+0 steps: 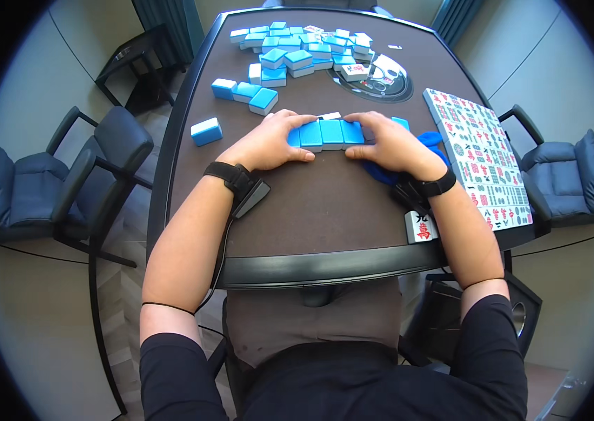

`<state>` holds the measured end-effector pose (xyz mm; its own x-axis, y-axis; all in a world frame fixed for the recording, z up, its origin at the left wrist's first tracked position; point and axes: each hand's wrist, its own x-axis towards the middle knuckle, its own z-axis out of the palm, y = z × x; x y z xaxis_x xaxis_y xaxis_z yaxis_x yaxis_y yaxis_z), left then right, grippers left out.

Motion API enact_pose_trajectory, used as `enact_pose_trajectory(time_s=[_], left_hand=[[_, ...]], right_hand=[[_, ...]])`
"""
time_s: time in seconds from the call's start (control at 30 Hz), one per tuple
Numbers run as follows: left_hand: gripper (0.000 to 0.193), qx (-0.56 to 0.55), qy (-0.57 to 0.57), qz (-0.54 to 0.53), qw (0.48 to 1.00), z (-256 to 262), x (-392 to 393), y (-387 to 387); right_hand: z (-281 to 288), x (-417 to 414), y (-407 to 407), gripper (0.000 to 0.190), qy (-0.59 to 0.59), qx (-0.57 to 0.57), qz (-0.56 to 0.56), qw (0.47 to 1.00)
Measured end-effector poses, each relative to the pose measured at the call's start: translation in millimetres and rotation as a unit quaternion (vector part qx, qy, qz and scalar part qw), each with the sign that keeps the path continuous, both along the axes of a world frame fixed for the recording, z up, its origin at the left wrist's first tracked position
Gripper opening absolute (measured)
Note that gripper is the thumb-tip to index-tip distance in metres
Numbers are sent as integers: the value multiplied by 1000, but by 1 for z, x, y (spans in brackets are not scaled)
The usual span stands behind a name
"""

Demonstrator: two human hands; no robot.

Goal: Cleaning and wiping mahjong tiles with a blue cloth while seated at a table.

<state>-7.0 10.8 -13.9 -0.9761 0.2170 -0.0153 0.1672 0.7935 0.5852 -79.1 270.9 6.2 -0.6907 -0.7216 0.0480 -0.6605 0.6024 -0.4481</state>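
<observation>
A short row of blue-backed mahjong tiles lies face down on the brown tabletop, held at both ends. My left hand grips its left end, thumb on the near side and fingers over the far side. At the other end my right hand does the same, covering part of the tiles there. Just behind the row, a white piece is partly hidden. A blue cloth lies beneath and beside my right hand, with another blue-backed tile beyond it.
Heaped blue-backed tiles cover the far side, by a round dark centre panel. Loose tiles and a single tile lie left. A face-up tile block lines the right; one face-up tile is near the front rim.
</observation>
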Motion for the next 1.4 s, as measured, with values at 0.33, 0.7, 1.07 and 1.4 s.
enact_pose_trajectory(time_s=[0.33, 0.7, 1.07, 1.4], left_hand=[[74, -19, 21, -24, 999, 5, 3, 20], [69, 1, 31, -25, 999, 17, 34, 16], [54, 1, 41, -47, 998, 23, 29, 23], [56, -5, 29, -36, 999, 21, 37, 14]], right_hand=[[-17, -7, -1, 61, 27, -46, 42, 998], [1, 15, 10, 60, -3, -19, 33, 999], [5, 14, 10, 61, -22, -2, 61, 998], [45, -14, 75, 43, -191, 8, -23, 981]])
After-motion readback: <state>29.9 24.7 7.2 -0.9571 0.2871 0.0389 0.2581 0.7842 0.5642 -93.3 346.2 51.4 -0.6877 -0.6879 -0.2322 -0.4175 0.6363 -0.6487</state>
